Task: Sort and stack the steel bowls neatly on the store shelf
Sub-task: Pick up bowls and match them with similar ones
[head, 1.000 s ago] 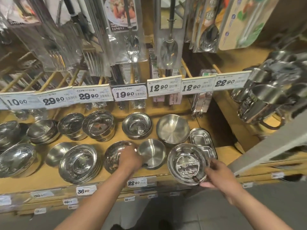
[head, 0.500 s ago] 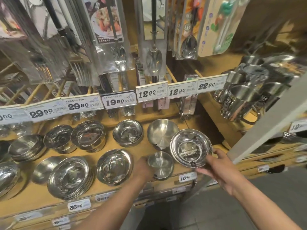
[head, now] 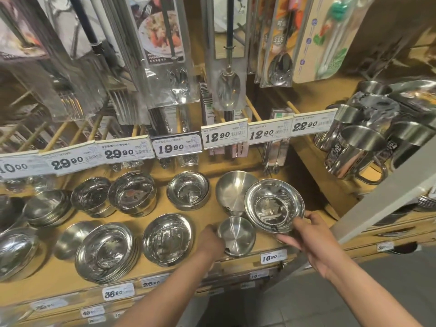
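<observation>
Presently, we list:
- Right hand (head: 306, 241): grips shallow steel dish (head: 274, 205) by its near rim, tilted above the shelf (head: 207, 215), apparently for restacking.
- Left hand (head: 210, 241): grasps small steel bowl (head: 236, 236) at shelf front, steadying it.

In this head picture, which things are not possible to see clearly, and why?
- Left hand fingers: hidden behind the small matte bowl.
- Stack counts of the shiny rimmed bowls: rims merge in glare.
- Small print on the price tags: too small.
- Mugs at right: partly covered by a grey shelf edge.
- Far-left bowls: cut by the frame edge.
</observation>
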A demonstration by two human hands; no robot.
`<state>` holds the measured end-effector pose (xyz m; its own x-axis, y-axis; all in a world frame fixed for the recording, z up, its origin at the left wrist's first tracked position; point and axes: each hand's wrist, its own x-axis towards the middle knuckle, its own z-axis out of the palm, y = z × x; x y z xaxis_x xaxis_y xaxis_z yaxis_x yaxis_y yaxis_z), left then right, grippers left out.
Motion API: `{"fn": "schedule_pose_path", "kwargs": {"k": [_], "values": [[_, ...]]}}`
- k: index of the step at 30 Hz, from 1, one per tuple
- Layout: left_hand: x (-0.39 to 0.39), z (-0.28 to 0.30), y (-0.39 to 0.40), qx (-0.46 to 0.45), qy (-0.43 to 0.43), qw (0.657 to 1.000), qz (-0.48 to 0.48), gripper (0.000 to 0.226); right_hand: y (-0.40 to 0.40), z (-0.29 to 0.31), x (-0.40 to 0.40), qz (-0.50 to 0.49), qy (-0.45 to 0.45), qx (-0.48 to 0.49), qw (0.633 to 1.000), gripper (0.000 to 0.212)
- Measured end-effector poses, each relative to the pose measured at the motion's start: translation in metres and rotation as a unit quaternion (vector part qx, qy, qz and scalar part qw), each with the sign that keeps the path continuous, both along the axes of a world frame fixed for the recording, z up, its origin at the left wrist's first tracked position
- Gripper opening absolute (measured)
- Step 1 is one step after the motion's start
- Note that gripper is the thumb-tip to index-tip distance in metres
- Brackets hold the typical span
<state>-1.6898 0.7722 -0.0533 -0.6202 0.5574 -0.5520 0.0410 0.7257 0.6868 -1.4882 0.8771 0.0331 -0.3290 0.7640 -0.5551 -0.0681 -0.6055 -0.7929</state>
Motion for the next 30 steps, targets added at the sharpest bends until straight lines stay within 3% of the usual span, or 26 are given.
{"fn": "schedule_pose_path", "kwargs": {"k": [11, 17, 21, 30], "values": [[-0.008, 0.005, 0.008, -0.054, 0.019, 0.998, -0.024, 0.043, 0.004, 0.003, -0.006, -0.001, 0.011, -0.02, 1.0, 0.029], [-0.021, 0.037, -0.005, -0.041, 0.114, 0.989, -0.083, 0.037, 0.001, 0.0, -0.014, 0.029, 0.015, -0.029, 0.999, 0.033], [-0.031, 0.062, -0.03, 0.073, 0.039, 0.996, 0.019, 0.016, -0.01, -0.002, -0.041, 0.095, 0.006, -0.013, 0.995, 0.033], [-0.063, 0.092, -0.136, 0.189, -0.042, 0.96, 0.203, 0.013, -0.063, 0.003, -0.126, 0.309, 0.046, 0.025, 0.949, 0.037]]}}
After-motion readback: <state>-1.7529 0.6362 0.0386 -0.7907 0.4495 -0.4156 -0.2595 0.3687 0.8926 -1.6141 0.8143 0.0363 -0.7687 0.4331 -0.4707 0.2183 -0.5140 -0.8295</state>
